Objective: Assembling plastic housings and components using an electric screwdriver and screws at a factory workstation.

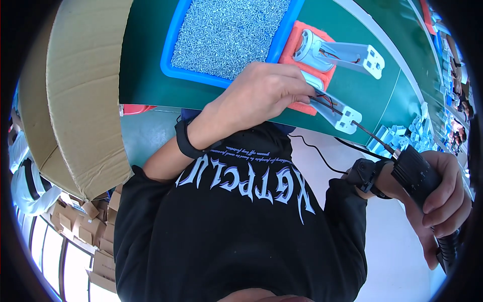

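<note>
My right hand (445, 194) is closed around a black electric screwdriver (416, 176) with a cord at its rear. The long thin bit points toward my left hand and passes over the flat end of a white plastic housing (346, 120), with dark and red wires inside. My left hand (266, 93) has its fingertips pinched on this housing, beside the bit; the bit's tip is hidden there. A coral foam holder (329, 36) cradles the housing's rounded end and a second white housing (347, 54) of the same kind, which lies farther away with its wires showing.
A blue tray (168, 60) full of small silvery screws stands left of the foam on the green table (143, 65). Several pale plastic parts (402, 133) lie in a heap at the right. A large cardboard box (88, 90) rises at the left. A black cable (319, 158) hangs near me.
</note>
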Motion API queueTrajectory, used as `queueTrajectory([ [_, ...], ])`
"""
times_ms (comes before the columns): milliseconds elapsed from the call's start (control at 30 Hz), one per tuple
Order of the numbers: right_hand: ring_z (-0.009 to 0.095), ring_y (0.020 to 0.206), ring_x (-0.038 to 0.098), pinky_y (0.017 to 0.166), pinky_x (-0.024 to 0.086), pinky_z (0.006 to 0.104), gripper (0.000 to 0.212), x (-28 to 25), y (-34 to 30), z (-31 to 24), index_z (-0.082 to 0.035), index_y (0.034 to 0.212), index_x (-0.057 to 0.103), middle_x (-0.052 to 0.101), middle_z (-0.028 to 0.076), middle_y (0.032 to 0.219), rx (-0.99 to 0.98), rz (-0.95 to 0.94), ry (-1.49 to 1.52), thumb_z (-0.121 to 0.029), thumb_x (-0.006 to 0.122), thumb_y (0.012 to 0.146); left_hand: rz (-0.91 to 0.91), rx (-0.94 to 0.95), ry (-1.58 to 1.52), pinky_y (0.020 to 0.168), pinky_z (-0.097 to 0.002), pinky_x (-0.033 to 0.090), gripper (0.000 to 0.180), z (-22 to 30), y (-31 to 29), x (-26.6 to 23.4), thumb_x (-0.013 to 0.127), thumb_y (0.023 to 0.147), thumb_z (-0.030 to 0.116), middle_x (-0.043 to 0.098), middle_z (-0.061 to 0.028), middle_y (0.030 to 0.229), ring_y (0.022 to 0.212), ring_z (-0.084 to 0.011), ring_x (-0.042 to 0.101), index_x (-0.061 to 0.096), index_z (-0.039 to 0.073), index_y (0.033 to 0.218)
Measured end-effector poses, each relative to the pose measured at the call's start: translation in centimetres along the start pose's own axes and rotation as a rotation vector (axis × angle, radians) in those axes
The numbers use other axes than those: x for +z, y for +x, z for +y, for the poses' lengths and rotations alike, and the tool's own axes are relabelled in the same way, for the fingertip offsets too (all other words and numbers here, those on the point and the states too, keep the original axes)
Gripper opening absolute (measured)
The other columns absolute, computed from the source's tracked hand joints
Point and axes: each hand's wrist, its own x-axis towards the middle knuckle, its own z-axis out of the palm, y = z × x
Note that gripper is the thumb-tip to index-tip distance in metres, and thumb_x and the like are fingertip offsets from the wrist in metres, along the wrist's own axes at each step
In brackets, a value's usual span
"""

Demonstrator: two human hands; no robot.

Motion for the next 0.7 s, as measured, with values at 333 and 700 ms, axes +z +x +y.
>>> queueTrajectory([
  [333, 0.015, 0.062, 0.066, 0.061, 0.058, 0.0229, 0.019, -0.1, 0.8, -0.5, -0.008, 0.078, 0.058, 0.065, 0.003, 0.074, -0.081, -0.116, 0.036, -0.014, 0.076, 0.077, 0.219, 0.036, 0.041, 0.068, -0.0317, 0.047, 0.017, 1.3, -0.4, 0.2, 0.074, 0.070, 0.004, 0.066, -0.0063, 0.088, 0.079, -0.0227, 0.059, 0.071, 0.004, 0.087],
  [700, 0.011, 0.061, 0.066, 0.060, 0.057, 0.0210, 0.031, -0.1, 0.8, 1.9, -0.008, 0.073, 0.057, 0.063, -0.001, 0.073, -0.010, -0.341, 0.064, -0.031, 0.079, 0.075, -0.067, -0.216, 0.595, 0.072, -0.0348, 0.048, 0.013, -1.7, -1.7, -4.6, 0.071, 0.073, 0.009, 0.053, -0.0053, 0.081, 0.085, -0.0243, 0.053, 0.068, 0.009, 0.085],
])
